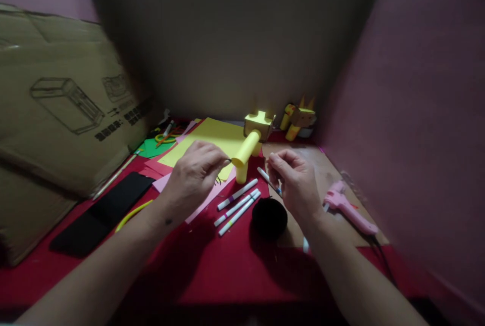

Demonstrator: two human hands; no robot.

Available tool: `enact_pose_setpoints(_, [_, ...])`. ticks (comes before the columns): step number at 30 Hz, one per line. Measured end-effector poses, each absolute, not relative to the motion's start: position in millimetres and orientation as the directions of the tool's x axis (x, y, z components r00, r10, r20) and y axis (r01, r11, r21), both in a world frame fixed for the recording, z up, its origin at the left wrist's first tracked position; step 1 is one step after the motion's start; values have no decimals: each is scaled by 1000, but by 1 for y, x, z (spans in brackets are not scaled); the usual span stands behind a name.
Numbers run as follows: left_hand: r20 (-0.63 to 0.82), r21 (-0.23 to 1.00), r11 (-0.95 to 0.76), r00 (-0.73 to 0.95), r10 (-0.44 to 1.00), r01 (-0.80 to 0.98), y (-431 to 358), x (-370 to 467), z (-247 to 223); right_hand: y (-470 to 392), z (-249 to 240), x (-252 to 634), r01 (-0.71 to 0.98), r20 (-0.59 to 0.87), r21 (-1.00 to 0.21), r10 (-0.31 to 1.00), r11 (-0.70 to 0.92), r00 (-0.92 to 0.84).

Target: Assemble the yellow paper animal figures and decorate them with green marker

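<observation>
My left hand (197, 172) is closed in a pinch at the near end of a yellow paper animal figure (247, 149). A tiny dark bit shows at its fingertips; I cannot make out what it is. The figure has a tube body, tube legs and a boxy cardboard head (259, 124) at its far end. To the right of the figure, my right hand (294, 179) is also closed, thumb against fingers, and whatever it may hold is hidden. A white marker (267, 178) lies just beside that hand. Below it stands a round black container (269, 218).
Several white markers (238, 211) lie on the red cloth (182, 270). At right, a pink glue gun (350, 208) rests on a cardboard sheet (364, 230). Yellow paper (208, 131), a black phone-like slab (102, 212) and a large carton (49, 129) are left; a second figure (301, 116) stands behind.
</observation>
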State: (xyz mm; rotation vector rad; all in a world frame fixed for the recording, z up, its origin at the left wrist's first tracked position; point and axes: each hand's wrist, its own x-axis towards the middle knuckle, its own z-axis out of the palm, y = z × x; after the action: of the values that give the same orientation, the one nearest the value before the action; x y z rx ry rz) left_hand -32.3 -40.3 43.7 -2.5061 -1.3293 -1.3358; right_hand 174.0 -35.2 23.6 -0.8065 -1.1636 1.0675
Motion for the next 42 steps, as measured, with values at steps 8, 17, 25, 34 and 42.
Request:
enact_pose_setpoints(8, [438, 705, -401, 85, 895, 585, -39, -24, 47, -33, 21, 184, -169, 318, -926, 939, 337, 127])
enact_pose_setpoints(17, [506, 624, -442, 98, 857, 644, -32, -23, 53, -15, 12, 210, 170, 371, -923, 917, 346, 146])
enact_pose_setpoints(25, [525, 654, -445, 56, 849, 612, -31, -27, 39, -38, 4, 263, 659, 491, -714, 840, 237, 230])
enact_pose_setpoints(34, [418, 772, -387, 55, 907, 505, -28, -33, 30, -88, -43, 335, 912, 387, -395, 880, -112, 276])
enact_pose_setpoints(42, [412, 796, -378, 35, 910, 473, -25, -37, 24, -75, -59, 344, 903, 378, -416, 882, -110, 281])
